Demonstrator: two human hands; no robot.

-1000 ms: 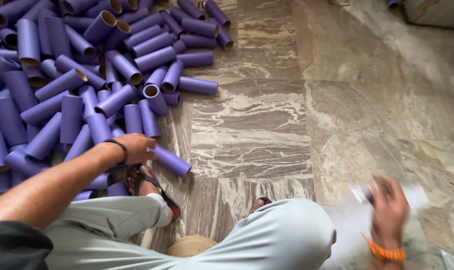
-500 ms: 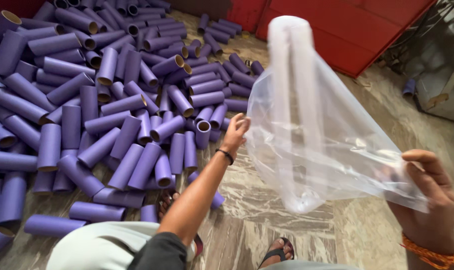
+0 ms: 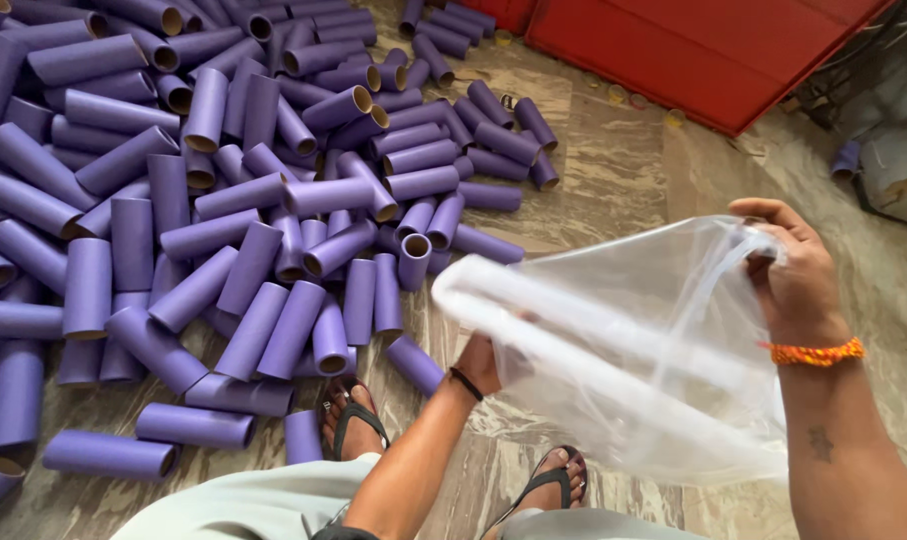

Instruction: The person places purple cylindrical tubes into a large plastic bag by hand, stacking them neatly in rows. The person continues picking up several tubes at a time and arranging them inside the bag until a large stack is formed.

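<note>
Between the two hands, one clear plastic bag [image 3: 633, 350] is held above the marble floor [image 3: 613, 170]. Its upper edge is pinched in the closed fingers of the right hand [image 3: 793, 270], which is raised at the right of the view, an orange thread band [image 3: 811, 352] being worn on that wrist. The left hand [image 3: 485, 362] is pressed against the bag's lower left side and is partly veiled by the film, so its grip cannot be told for certain; a black band [image 3: 465, 384] is seen on its wrist. The two hands are kept well apart, with the bag stretched between them. Purple cardboard tubes [image 3: 223, 220] are heaped over the left half of the floor, too many to be counted exactly, well over fifty. Two feet in black sandals [image 3: 353, 420] are seen beneath the arms, one touching the nearest tubes. One red panel [image 3: 693, 50] is set along the far wall. Compared with half a second ago, the bag has been lowered from an upright billow to a flatter spread, and the left hand has been drawn back from the tubes to the bag.
</note>
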